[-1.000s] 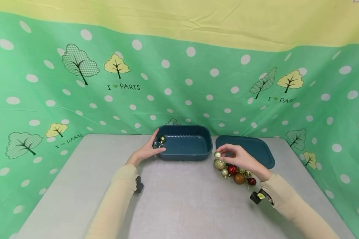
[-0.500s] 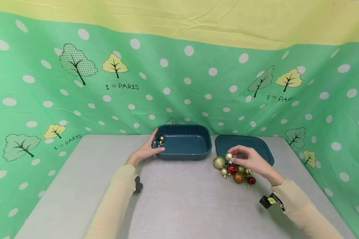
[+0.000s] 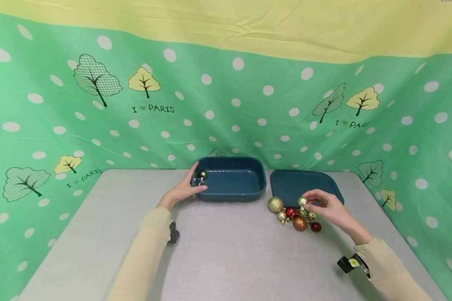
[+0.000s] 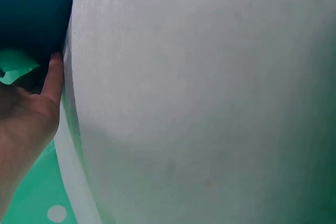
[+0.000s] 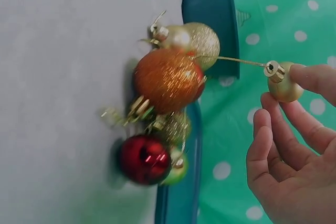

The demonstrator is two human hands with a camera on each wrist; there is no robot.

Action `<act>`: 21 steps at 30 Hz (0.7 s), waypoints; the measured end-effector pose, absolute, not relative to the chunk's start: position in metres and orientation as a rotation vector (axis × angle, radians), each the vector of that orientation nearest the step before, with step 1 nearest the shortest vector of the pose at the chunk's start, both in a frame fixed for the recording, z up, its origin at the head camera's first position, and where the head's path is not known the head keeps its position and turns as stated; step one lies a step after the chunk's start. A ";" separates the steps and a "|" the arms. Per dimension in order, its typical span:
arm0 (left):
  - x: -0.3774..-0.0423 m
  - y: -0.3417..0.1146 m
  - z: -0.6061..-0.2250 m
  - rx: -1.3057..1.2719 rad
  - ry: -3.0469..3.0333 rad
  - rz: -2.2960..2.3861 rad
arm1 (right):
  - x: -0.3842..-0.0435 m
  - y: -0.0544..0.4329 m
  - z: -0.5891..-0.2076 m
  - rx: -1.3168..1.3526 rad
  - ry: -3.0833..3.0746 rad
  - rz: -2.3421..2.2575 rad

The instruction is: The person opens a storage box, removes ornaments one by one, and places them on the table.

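My right hand (image 3: 329,207) pinches a small gold Christmas bauble (image 3: 302,201) between thumb and fingertips, above the right side of a bauble pile. In the right wrist view, a thin gold string (image 5: 239,60) runs straight from its cap to the pile. That pile includes an orange glitter bauble (image 5: 165,80), a dark red one (image 5: 144,159) and a gold glitter one (image 3: 275,205). My left hand (image 3: 181,191) lies against the left end of a dark blue box (image 3: 231,197), thumb and fingers straight and spread. Inside the box, beside it, sits one gold bauble (image 3: 203,174).
A dark blue lid (image 3: 291,184) lies flat to the right of the box, behind the pile. Box and baubles stand on a grey table (image 3: 226,251). Behind it hangs a green dotted cloth (image 3: 226,113).
My right hand has moved to the right with the small gold bauble, away from the gold glitter one and across the pile. The left hand and the box stay in place.
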State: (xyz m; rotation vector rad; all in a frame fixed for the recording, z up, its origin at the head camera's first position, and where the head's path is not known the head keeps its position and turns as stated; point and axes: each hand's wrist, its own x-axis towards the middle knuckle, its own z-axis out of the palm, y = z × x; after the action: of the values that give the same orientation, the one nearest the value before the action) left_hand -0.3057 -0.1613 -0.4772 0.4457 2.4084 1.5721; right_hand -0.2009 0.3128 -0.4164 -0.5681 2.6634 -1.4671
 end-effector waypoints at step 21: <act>-0.305 -0.161 -0.475 0.438 2.410 1.573 | -0.174 0.364 -0.460 -0.365 2.663 -1.607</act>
State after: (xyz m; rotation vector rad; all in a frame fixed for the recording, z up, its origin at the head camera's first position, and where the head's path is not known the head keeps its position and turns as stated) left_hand -0.3050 -0.1608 -0.4755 0.4382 2.4104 1.5732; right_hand -0.1739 0.3641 -0.4602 -0.3651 2.6633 -1.6069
